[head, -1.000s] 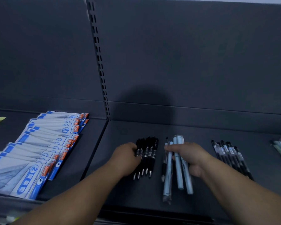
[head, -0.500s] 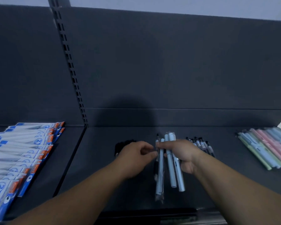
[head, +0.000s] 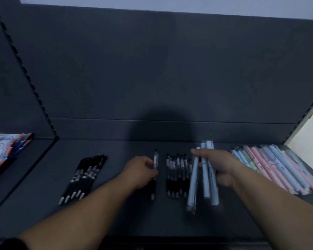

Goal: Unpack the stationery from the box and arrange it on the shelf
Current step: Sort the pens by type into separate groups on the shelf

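My right hand [head: 218, 165] grips a bunch of three light blue pens [head: 204, 179] in clear sleeves, held over the dark shelf [head: 116, 213]. My left hand [head: 140, 170] pinches a single black pen [head: 155, 160] with a clear barrel, just left of a row of similar black-and-clear pens [head: 178, 175] lying on the shelf. A row of all-black pens [head: 83, 177] lies farther left.
Pastel blue, pink and green pens [head: 282, 168] lie in a row at the right end of the shelf. Blue-and-white packets [head: 5, 150] are stacked on the neighbouring shelf at far left. A slotted upright [head: 25, 73] divides the two bays. The back panel rises behind.
The view has swung right. My left hand left the all-black pens, took one black-and-clear pen out of the right hand's bunch and carried it beside the black-and-clear row.
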A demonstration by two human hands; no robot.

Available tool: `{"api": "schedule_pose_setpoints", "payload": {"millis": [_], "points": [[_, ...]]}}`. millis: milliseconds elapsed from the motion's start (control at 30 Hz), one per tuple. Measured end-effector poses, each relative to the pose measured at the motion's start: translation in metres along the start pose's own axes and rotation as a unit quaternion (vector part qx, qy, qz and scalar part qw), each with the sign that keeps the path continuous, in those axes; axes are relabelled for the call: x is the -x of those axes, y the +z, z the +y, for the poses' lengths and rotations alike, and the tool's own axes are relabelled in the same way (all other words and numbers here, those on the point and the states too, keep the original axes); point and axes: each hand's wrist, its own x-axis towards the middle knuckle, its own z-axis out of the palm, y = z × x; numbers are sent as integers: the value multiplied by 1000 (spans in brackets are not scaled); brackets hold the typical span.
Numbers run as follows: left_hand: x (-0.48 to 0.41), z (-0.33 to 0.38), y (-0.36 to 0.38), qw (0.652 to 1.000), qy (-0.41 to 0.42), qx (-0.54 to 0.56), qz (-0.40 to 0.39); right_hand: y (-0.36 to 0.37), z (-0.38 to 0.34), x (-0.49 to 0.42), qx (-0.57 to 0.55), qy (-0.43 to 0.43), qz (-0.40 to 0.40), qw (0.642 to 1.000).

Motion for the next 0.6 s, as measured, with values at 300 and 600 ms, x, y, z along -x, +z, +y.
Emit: {"api": "schedule_pose_setpoints", "payload": {"millis": [300, 600], "points": [[-1, 15, 39, 989, -9, -111, 100, -46, 3, -15, 35, 4, -45, 998], [46, 64, 67, 994, 92, 53, 4, -41, 11, -8, 22, 0, -75, 997]]}}
